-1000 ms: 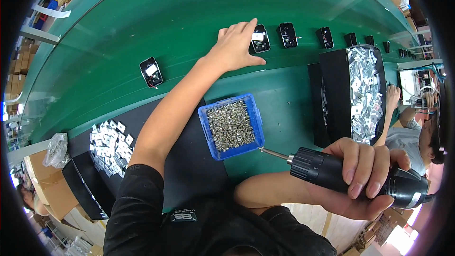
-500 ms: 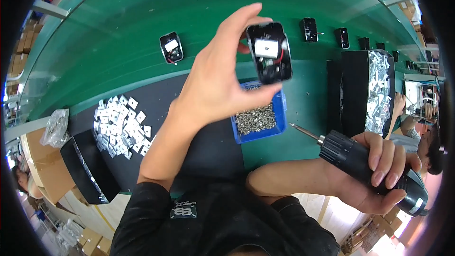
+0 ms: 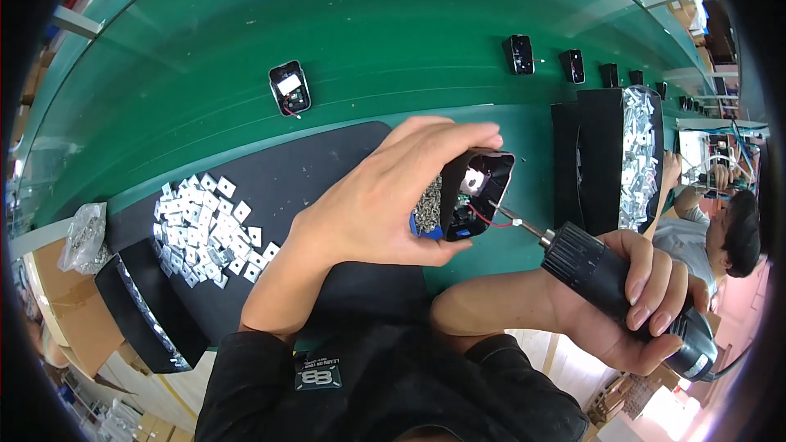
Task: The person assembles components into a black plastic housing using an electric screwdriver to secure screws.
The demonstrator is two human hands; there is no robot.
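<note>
My left hand (image 3: 360,205) grips a black plastic housing (image 3: 452,188) by its two ends, over the middle of the bench. The housing is tilted with its open side to the right, showing a pale plate, a circuit board and a red wire inside. In my right hand (image 3: 647,303) is a black electric screwdriver (image 3: 577,258), fingers wrapped round its body. Its thin bit points up and left at the housing's open side; whether they touch I cannot tell. Behind the housing, a bin of small screws (image 3: 428,209) is mostly hidden.
Square metal plates (image 3: 209,225) lie heaped on a black mat at the left. Another open housing (image 3: 291,88) rests on the green surface beyond. More housings (image 3: 519,55) line up at far right, behind a black box of metal pieces (image 3: 639,155). A co-worker (image 3: 712,237) sits at the right.
My left hand has come down and turned the housing from facing up to facing right, beside the screwdriver's bit. The screwdriver stays nearly in place. The view has shifted slightly.
</note>
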